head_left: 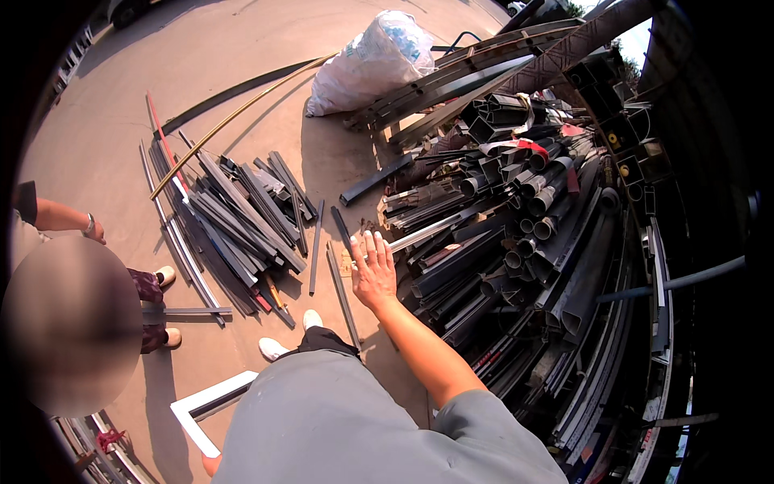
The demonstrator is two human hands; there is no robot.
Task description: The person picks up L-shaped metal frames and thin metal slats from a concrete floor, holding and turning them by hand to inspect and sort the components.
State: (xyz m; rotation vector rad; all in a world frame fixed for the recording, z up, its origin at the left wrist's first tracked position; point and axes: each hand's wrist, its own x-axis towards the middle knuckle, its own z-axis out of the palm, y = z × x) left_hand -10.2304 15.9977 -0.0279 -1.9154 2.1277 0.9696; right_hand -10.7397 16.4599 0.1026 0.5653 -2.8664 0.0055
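Observation:
My right hand [372, 276] reaches out over the ground with its fingers stretched and apart. A thin pale metal bar [435, 231] runs from the scrap pile to just behind its fingers; whether they touch I cannot tell. At the lower edge, only a small part of my left hand [211, 465] shows, closed at one end of a white L-shaped frame piece [192, 423]. My grey shirt hides the rest of that hand. Beside my right hand lie a short dark bar [341, 227] and a longer grey strip [343, 294].
A big stack of metal tubes and profiles [516, 242] fills the right side. Loose dark strips [242, 214] lie heaped at the left, crossed by a long brass-coloured rod [242, 117]. A white sack [371, 64] stands at the back. Another person [72, 323] is at the left.

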